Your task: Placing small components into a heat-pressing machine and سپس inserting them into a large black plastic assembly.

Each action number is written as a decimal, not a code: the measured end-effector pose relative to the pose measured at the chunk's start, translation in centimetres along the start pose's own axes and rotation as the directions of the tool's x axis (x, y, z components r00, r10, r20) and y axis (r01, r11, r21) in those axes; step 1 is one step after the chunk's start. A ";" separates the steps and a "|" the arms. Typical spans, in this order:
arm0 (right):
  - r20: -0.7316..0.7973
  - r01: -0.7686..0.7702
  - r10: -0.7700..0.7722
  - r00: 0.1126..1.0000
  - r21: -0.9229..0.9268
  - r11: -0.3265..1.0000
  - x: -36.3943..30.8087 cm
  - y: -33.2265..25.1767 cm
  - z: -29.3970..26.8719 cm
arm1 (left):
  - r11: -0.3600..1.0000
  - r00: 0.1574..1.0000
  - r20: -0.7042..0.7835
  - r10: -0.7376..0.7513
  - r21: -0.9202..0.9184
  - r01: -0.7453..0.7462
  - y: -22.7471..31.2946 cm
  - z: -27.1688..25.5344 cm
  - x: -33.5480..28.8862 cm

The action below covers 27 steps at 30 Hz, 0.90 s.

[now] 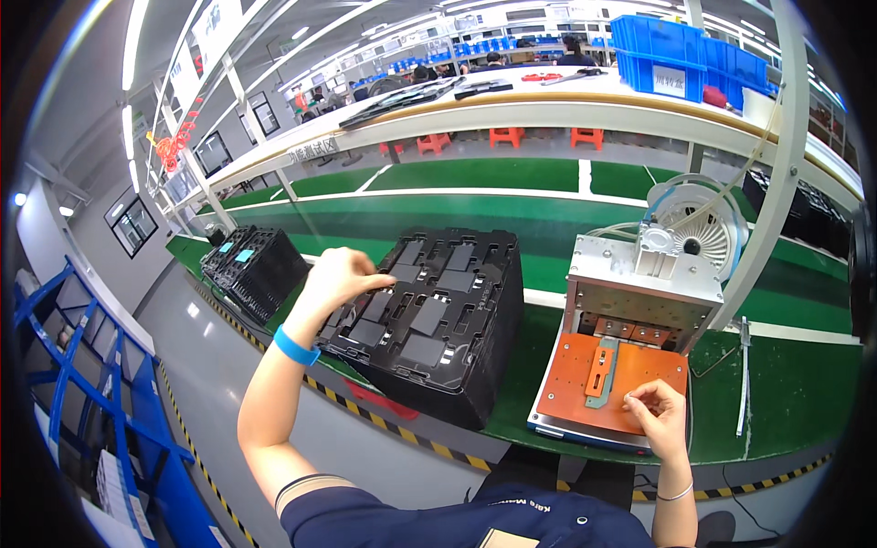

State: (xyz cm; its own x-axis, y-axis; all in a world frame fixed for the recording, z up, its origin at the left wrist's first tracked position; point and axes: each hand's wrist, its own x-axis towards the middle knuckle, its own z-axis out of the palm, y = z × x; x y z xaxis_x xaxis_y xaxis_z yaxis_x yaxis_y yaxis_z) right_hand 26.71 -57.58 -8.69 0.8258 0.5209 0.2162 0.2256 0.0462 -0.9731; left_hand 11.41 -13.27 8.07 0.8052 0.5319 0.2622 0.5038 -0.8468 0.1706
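My left hand [345, 276] reaches over a tall stack of black plastic trays [493, 338], its fingertips pinched together at the top tray. Dark flat rectangular parts [427, 317] lie in that tray's pockets. Whatever is between the left fingertips is too small to make out. My right hand [660, 413] is at the right front of an orange plate [564, 393] on a bench-top press fixture [639, 283]. Its thumb and index finger are curled together; any item in them cannot be made out. Left of it, a grey-green strip with an orange slotted piece [599, 374] lies on the plate.
Another stack of black trays [256, 274] stands at the left on the green bench [539, 365]. Blue bins [660, 59] sit on the shelf above. A white post [776, 173] and an air-line reel [696, 224] stand beside the fixture. A hex key [713, 363] lies to the right.
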 end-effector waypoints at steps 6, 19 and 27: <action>0.026 0.019 -0.018 0.999 -0.004 1.000 0.4 0.0 0.1 | 0.953 0.936 0.275 -0.221 -0.141 0.267 -4.3 0.8 -2.3; 0.020 0.039 -0.039 0.999 0.002 0.999 0.6 0.3 0.1 | 0.311 0.888 0.403 -0.220 -0.834 0.455 -5.0 0.7 -3.6; 0.024 0.018 -0.018 1.000 0.005 1.000 0.2 0.1 0.0 | 0.204 0.961 0.242 -0.133 -0.942 0.266 -4.7 1.0 -3.7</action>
State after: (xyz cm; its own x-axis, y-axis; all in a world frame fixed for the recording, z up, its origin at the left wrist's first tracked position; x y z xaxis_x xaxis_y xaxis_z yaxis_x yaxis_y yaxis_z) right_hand 26.85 -57.47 -8.77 0.8089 0.5403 0.2320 0.2379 0.0601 -0.9694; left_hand 6.33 -11.25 5.39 0.7826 0.6225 -0.0007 0.0219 -0.0264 0.9994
